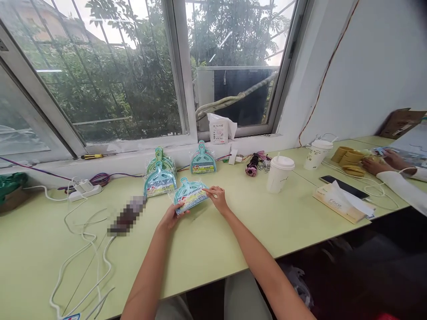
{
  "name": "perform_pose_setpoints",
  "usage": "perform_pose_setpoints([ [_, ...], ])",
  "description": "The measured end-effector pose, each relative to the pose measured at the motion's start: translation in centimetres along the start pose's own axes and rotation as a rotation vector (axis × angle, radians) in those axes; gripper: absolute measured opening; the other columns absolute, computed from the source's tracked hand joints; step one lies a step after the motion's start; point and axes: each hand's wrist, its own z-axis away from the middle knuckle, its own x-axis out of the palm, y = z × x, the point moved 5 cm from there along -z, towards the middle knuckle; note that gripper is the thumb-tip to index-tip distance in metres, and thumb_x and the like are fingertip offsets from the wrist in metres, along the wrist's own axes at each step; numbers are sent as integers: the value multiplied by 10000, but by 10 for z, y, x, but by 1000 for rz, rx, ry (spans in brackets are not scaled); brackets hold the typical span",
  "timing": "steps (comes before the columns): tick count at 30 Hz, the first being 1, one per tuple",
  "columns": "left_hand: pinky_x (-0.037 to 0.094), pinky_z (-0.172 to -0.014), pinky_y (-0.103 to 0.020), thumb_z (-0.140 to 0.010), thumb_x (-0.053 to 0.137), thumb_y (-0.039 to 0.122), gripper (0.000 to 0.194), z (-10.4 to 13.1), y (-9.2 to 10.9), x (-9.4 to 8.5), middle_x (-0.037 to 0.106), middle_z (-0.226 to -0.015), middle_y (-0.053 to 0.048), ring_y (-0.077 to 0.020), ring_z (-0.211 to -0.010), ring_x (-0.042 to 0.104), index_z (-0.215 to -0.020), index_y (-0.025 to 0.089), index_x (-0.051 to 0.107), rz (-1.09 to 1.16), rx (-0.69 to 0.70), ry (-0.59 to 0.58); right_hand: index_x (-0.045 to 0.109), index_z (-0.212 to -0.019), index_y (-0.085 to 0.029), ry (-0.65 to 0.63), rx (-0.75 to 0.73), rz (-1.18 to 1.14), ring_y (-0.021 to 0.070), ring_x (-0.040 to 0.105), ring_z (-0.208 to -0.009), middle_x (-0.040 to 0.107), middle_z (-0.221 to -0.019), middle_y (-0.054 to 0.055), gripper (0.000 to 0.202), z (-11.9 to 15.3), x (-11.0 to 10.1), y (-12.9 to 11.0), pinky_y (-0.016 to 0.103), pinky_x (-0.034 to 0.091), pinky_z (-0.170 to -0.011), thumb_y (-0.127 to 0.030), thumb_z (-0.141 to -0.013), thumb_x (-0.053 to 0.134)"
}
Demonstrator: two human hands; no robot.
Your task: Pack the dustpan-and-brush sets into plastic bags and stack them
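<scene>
A small teal dustpan and brush set (191, 195) in clear plastic wrap, with a coloured label along its lower part, is held tilted just over the table. My left hand (171, 215) grips its lower left corner, thumb on the front. At the right edge, my right hand (217, 197) has its fingers closed on the corner by the label. Behind my left hand stands a stack of similar wrapped sets (160, 180), teal in front and green behind. Another teal set (203, 161) leans by the wall, beyond the held one.
White cables (90, 242) and a power strip (85, 191) lie left, near a blurred-out object (127, 216). Rightward are a lidded cup (280, 174), a second cup (318, 154), a tissue pack (340, 204), a phone (344, 187) and yellow tape rolls (350, 158). A co-worker's hands (373, 166) are far right.
</scene>
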Motion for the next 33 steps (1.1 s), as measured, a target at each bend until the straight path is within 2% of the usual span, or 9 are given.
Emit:
perform_pose_setpoints([
  [3, 530, -469, -207, -717, 709, 175, 434, 2, -4, 8, 670, -913, -105, -162, -589, 667, -1110, 142, 528, -53, 31, -87, 736, -922, -343, 69, 108, -19, 181, 505, -871, 591, -797, 10, 198, 1, -1, 8, 327, 342, -941, -323, -840, 557],
  [7, 535, -505, -241, -689, 744, 223, 568, 4, -8, 15, 659, -982, -103, -162, -583, 662, -1189, 198, 477, -121, 70, -170, 709, -976, -298, 140, 186, -195, 186, 491, -1051, 578, -1088, 31, 249, 2, -3, 21, 322, 400, -946, -272, -744, 620],
  [11, 533, -525, -266, -672, 754, 283, 728, 6, -7, 18, 641, -1046, -121, -166, -592, 657, -1303, 233, 394, -187, 83, -147, 661, -1026, -239, 63, 451, -518, 166, 602, -864, 668, -898, -13, 454, 4, 8, 45, 337, 479, -847, -216, -576, 713],
  [15, 549, -646, -318, -700, 723, 354, 899, 12, 6, 29, 556, -1207, -125, -173, -743, 662, -1429, 312, 199, -217, 339, -44, 659, -898, -181, 81, 592, -674, 154, 624, -686, 693, -760, -28, 415, 3, 12, 62, 306, 524, -658, -257, -499, 742],
  [18, 526, -796, -362, -585, 802, 317, 892, 19, 11, 48, 436, -1335, -122, -215, -955, 612, -1372, 312, 380, -425, 552, -142, 613, -908, -200, 253, 653, -742, 130, 610, -610, 677, -748, -40, 463, 4, 1, 72, 248, 496, -549, -256, -470, 752],
  [21, 448, -946, -406, -509, 839, 270, 630, 20, 16, 53, 366, -1386, -87, -276, -1139, 507, -1107, 280, 640, -583, 722, -44, 566, -890, -218, 305, 645, -773, 126, 603, -613, 662, -773, -40, 461, 6, -10, 73, 234, 476, -530, -271, -472, 751],
  [25, 410, -978, -416, -678, 722, 294, 89, 10, 22, 43, 505, -1243, -73, -295, -1153, 500, -728, 234, 679, -456, 797, 188, 545, -904, -230, 220, 589, -717, 149, 621, -694, 672, -874, -9, 442, 6, -13, 64, 246, 474, -562, -314, -518, 743],
  [28, 470, -864, -372, -697, 690, 264, 95, -9, 21, 38, 573, -1106, -79, -269, -1045, 565, -750, 218, 626, -378, 770, 240, 541, -885, -222, 241, 479, -637, 164, 627, -758, 683, -921, 20, 399, 0, -14, 61, 270, 484, -629, -337, -554, 732],
  [33, 485, -792, -352, -721, 616, 150, 478, -62, 25, 40, 552, -1135, -80, -183, -832, 618, -1164, 231, 456, -362, 777, 295, 526, -801, -218, 361, 297, -377, 216, 638, -835, 695, -829, 42, 335, -33, -17, 82, 354, 492, -761, -335, -557, 722],
])
